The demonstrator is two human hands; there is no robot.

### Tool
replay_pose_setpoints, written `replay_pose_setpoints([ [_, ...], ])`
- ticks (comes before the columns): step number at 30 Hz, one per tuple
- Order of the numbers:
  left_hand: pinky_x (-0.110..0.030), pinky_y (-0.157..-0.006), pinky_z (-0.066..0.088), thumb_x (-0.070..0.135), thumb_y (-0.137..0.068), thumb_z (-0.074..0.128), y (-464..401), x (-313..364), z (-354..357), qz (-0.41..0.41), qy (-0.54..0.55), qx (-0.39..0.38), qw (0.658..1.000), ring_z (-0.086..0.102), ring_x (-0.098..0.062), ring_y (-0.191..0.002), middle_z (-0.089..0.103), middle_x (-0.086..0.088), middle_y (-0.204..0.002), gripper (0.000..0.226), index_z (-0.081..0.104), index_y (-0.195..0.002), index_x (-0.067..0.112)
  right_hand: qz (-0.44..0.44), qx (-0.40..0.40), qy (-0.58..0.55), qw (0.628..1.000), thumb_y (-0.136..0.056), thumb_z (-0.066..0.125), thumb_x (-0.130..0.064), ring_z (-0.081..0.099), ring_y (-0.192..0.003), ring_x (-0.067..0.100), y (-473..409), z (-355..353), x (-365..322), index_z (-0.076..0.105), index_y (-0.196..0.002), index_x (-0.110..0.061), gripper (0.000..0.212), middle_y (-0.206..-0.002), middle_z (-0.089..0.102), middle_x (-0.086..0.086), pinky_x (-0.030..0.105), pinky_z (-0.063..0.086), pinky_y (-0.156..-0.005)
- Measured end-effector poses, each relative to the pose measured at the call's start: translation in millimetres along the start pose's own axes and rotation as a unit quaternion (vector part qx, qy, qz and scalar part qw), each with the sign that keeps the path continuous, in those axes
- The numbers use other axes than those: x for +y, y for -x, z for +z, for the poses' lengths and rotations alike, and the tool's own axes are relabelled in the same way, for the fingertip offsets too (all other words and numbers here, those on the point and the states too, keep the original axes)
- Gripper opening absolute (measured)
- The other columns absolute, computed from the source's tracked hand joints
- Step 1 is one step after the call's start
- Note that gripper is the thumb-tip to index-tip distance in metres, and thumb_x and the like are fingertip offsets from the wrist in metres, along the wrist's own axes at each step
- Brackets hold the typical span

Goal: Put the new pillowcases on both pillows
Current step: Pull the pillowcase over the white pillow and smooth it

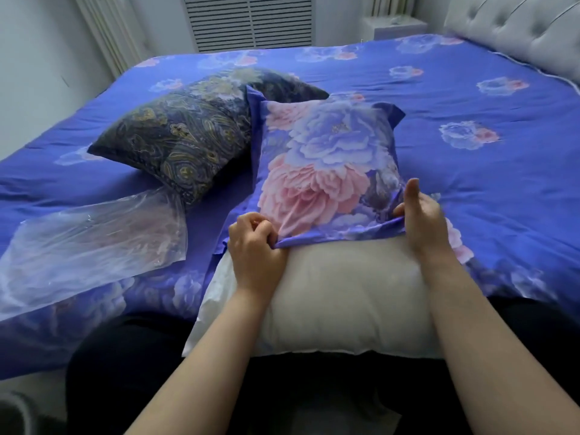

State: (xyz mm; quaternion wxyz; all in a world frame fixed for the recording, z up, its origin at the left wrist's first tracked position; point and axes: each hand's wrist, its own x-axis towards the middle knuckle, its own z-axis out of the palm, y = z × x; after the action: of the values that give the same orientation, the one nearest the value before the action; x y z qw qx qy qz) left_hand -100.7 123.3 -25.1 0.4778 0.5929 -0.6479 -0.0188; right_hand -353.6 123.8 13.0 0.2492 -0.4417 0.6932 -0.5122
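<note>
Fingers of left hand point(255, 243) and right hand point(422, 215) pinch pillowcase point(317, 171) hem over bare pillow point(342, 296)

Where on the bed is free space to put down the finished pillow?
The bedspread is bare to the right of the floral pillowcase, up to the headboard. The left side is crowded: the dark paisley pillow and the plastic bag lie there. Both hands work the middle.

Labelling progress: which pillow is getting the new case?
The white pillow nearest the person, half inside the floral pillowcase both hands grip. The other pillow, left, wears dark paisley, untouched.
</note>
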Motion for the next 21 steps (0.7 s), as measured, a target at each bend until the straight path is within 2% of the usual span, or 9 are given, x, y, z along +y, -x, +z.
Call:
replay_pose_setpoints([
  [2, -0.039, -0.093, 0.037, 0.015, -0.07, 0.07, -0.4, -1.1, -0.5, -0.072, 0.023, -0.03, 0.997, 0.043, -0.029, -0.116, 0.044, -0.006, -0.132, 0.021, 0.054, -0.083, 0.017, 0.049, 0.0, 0.086, 0.995, -0.067, 0.048, -0.083, 0.051, -0.108, 0.022, -12.1, 2.2, 0.5, 0.064, -0.096, -0.015, 0.075, -0.106, 0.06, 0.015, 0.038, 0.038, -0.094],
  [3, -0.04, -0.097, 0.035, 0.026, -0.071, 0.072, -2.5, -1.7, -1.3, -0.126, 0.04, -0.06, 0.989, 0.039, -0.028, -0.125, 0.033, -0.008, -0.142, 0.038, 0.052, -0.102, 0.018, 0.086, -0.016, 0.114, 0.99, -0.07, 0.059, -0.073, 0.054, -0.109, 0.026, -16.9, 3.3, 0.3, 0.059, -0.109, -0.006, 0.079, -0.111, 0.06, 0.018, 0.036, 0.04, -0.091],
  [6, -0.045, -0.1, 0.037, 0.044, -0.076, 0.066, -14.1, -9.6, -6.4, -0.268, 0.015, -0.175, 0.947, 0.041, -0.033, -0.127, 0.035, -0.012, -0.144, 0.084, 0.019, -0.143, 0.024, 0.062, -0.052, 0.095, 0.992, -0.077, 0.069, -0.049, 0.057, -0.074, 0.021, -23.3, 13.0, -4.9, 0.06, -0.072, -0.008, 0.043, -0.071, 0.062, 0.013, 0.031, 0.04, -0.061],
  [8, -0.04, -0.088, 0.04, 0.032, -0.082, 0.059, -21.2, -7.0, -7.0, -0.256, -0.013, -0.193, 0.947, 0.051, -0.034, -0.117, 0.054, -0.012, -0.129, 0.068, 0.026, -0.141, 0.025, -0.021, 0.011, 0.084, 0.996, -0.081, 0.067, -0.04, 0.054, -0.07, 0.022, -20.3, 22.4, -11.6, 0.057, -0.07, -0.009, 0.034, -0.071, 0.062, 0.017, 0.031, 0.036, -0.059],
  [10, -0.033, -0.072, 0.037, 0.018, -0.083, 0.05, -22.2, 6.5, -7.6, -0.208, 0.004, -0.138, 0.968, 0.058, -0.034, -0.103, 0.064, -0.009, -0.114, 0.047, 0.044, -0.129, 0.021, -0.102, 0.076, 0.069, 0.989, -0.083, 0.058, -0.04, 0.053, -0.068, 0.028, -7.3, 31.2, -14.5, 0.056, -0.076, -0.004, 0.037, -0.077, 0.062, 0.022, 0.034, 0.036, -0.061],
  [13, -0.026, -0.066, 0.033, 0.012, -0.073, 0.038, -10.5, 20.2, -6.9, -0.142, 0.071, -0.011, 0.987, 0.06, -0.03, -0.093, 0.068, -0.005, -0.104, 0.055, 0.053, -0.126, 0.017, -0.195, 0.173, 0.039, 0.965, -0.087, 0.052, -0.039, 0.047, -0.067, 0.028, 11.0, 30.4, -15.1, 0.054, -0.08, 0.004, 0.043, -0.074, 0.056, 0.023, 0.036, 0.032, -0.061],
  [17, -0.033, -0.08, 0.046, 0.012, -0.072, 0.042, -28.6, 24.2, -1.1, -0.103, 0.108, 0.016, 0.989, 0.058, -0.029, -0.105, 0.063, -0.008, -0.118, 0.065, 0.046, -0.137, 0.018, -0.199, 0.226, 0.05, 0.952, -0.091, 0.054, -0.035, 0.052, -0.078, 0.035, -5.6, 24.5, -21.8, 0.051, -0.086, 0.007, 0.042, -0.082, 0.054, 0.027, 0.039, 0.033, -0.065],
  [19, -0.035, -0.092, 0.041, 0.022, -0.072, 0.041, -53.4, 23.9, 6.8, -0.125, 0.08, -0.031, 0.988, 0.051, -0.031, -0.112, 0.055, -0.013, -0.122, 0.067, 0.044, -0.139, 0.018, -0.157, 0.208, 0.113, 0.959, -0.09, 0.05, -0.039, 0.052, -0.106, 0.038, -28.0, 24.7, -29.2, 0.051, -0.117, 0.006, 0.053, -0.11, 0.054, 0.026, 0.041, 0.035, -0.078],
  [21, -0.037, -0.096, 0.033, 0.024, -0.073, 0.045, -68.4, 19.1, 13.9, -0.113, -0.014, -0.068, 0.991, 0.042, -0.033, -0.112, 0.045, -0.014, -0.121, 0.067, 0.042, -0.14, 0.023, -0.156, 0.183, 0.19, 0.952, -0.089, 0.051, -0.033, 0.039, -0.127, 0.033, -43.9, 25.0, -36.1, 0.032, -0.144, -0.007, 0.064, -0.136, 0.043, 0.019, 0.043, 0.034, -0.093],
])
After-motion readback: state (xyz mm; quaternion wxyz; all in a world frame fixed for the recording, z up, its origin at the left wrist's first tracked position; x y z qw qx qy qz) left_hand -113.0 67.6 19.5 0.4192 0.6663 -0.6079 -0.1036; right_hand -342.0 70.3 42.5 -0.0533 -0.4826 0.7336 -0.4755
